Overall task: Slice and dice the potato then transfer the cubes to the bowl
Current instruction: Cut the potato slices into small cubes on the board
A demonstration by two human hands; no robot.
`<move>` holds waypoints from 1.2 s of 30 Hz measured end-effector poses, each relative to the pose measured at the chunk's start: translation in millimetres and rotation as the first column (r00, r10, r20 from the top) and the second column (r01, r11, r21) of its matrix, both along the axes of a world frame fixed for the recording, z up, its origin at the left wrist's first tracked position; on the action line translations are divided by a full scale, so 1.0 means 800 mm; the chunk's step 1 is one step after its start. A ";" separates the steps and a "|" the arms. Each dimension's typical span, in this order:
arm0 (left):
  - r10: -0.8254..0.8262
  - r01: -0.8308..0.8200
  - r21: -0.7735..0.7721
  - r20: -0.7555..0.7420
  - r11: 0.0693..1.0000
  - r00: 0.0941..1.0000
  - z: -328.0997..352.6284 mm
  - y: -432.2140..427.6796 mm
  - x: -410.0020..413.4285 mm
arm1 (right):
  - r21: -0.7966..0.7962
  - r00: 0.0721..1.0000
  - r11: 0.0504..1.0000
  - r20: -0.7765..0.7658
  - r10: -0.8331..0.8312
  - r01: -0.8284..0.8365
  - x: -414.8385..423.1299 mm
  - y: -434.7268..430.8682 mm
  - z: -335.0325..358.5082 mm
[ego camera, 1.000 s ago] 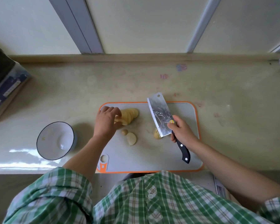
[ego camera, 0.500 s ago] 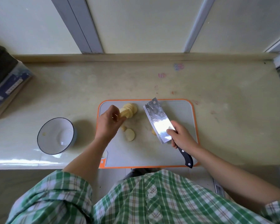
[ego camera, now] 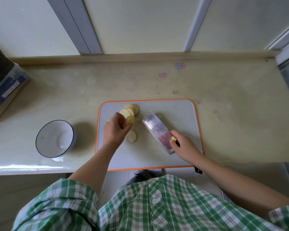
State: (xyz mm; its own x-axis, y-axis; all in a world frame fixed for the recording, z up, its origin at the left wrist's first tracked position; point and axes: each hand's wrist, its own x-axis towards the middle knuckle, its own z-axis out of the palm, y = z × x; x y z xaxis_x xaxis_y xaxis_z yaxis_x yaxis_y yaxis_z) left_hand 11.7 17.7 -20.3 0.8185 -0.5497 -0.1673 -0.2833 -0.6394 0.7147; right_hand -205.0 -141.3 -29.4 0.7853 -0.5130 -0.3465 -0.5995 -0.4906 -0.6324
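The right hand (ego camera: 183,145) grips the knife (ego camera: 157,132) over the cutting board (ego camera: 182,114). One round slice (ego camera: 131,136) lies beside the left hand (ego camera: 115,130), whose curled fingers hold the potato (ego camera: 129,112), now thin pale yellow rounds leaning together at the board's far left. The bowl (ego camera: 55,139) sits left of the board.

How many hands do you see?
2. The left hand holds fanned potato slices at the board's far-left part. The right hand holds the cleaver over the board's right part. No others show.
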 end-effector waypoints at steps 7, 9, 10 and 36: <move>-0.026 0.020 -0.053 -0.105 0.998 0.994 -0.003 -0.023 -0.020 | -0.140 0.990 0.980 0.022 -0.139 0.140 -0.004 -0.050 -0.001; -0.091 0.088 -0.037 -0.069 0.995 0.993 -0.003 -0.030 -0.023 | -0.175 0.983 0.967 0.020 -0.182 0.183 -0.003 -0.070 0.001; -0.131 0.130 -0.033 -0.048 0.991 0.990 -0.004 -0.033 -0.025 | -0.179 0.978 0.962 0.019 -0.208 0.208 -0.004 -0.079 0.003; -0.578 0.549 0.199 0.134 0.811 0.805 -0.030 -0.049 -0.022 | 0.038 0.977 0.980 0.077 -0.197 0.195 -0.001 -0.052 0.011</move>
State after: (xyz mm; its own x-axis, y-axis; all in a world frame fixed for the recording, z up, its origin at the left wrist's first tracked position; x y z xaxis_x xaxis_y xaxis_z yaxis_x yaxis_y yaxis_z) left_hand -5.9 -21.7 -43.9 0.3943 -0.9045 -0.1622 -0.7396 -0.4171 0.5282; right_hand -205.9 -182.6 -20.2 0.6965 -0.6501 -0.3039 -0.6288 -0.3488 -0.6950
